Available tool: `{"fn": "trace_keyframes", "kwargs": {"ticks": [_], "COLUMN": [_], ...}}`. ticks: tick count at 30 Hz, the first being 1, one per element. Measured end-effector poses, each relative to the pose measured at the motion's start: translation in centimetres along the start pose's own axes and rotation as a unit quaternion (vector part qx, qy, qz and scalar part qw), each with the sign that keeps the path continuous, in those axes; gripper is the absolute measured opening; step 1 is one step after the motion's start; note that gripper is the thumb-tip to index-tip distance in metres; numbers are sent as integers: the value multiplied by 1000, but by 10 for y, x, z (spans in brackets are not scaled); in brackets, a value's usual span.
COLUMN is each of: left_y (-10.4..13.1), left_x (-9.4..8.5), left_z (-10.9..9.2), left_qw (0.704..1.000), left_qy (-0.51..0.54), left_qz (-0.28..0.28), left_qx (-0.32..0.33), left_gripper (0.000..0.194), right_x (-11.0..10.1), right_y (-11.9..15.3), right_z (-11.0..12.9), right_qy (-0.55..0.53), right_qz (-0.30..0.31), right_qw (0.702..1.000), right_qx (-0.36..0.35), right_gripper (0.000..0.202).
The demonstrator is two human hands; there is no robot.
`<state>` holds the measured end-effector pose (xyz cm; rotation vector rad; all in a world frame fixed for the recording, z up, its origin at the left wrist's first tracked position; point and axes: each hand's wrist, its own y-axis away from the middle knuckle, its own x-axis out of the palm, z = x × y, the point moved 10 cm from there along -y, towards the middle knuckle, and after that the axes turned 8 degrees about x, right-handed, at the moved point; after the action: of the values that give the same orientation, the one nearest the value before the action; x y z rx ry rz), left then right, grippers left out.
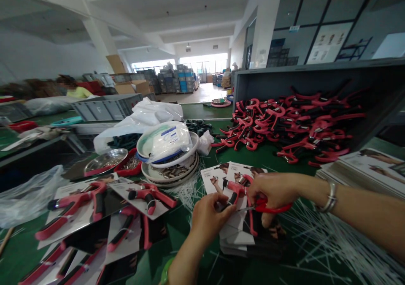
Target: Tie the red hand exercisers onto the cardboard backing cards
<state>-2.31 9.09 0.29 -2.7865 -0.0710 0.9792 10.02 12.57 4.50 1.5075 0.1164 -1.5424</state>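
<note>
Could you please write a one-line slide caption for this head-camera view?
Left hand steadies a red hand gripper on its card while right hand works red scissors.

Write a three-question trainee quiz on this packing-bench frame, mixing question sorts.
1. True or false: the right hand holds red-handled scissors.
2. Where does the loose heap of hand grippers lie? A) in the grey bin tipped on its side B) on the stacked plates C) on the floor
3. Fill in: the left hand rests on a hand gripper on a printed ____.

Key: 1 true; 2 A; 3 card.
</note>
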Motion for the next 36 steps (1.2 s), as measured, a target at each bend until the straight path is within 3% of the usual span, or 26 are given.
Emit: {"fn": "trace_keyframes", "kwargs": {"ticks": [4, 7, 16, 24, 28, 31, 36], "left_y": [3, 5, -1, 2, -1, -5, -7], "left_x": [0, -2, 0, -1, -1, -8, -2], "left_z": [-5, -7, -9, -29, -28, -26, -8], "left_qw": [1000, 999, 996, 984, 983, 982, 989], "left_qy": [-27, -32, -72, -159, -168, -178, -101], "left_qz": [3, -16, 44, 62, 73, 51, 100], "left_qx": [12, 23, -6, 60, 34, 33, 24], "left_gripper": [26, 27, 31, 33, 24, 24, 33], "right_x": [8, 10, 6, 7, 9, 15, 9], "right_y": [6, 10, 17, 17, 19, 24, 25], "right_z": [-2, -6, 7, 10, 11, 18, 4], "right_qy": [-82, -109, 64, 112, 87, 72, 51], "right_qz": [17, 15, -51, -58, -63, -53, -49], "right_qw": [994, 991, 994, 986, 987, 986, 995], "right_qx": [-70, -77, -67, -107, -123, -142, -74], "right_gripper": [44, 47, 27, 27, 27, 21, 31]}}
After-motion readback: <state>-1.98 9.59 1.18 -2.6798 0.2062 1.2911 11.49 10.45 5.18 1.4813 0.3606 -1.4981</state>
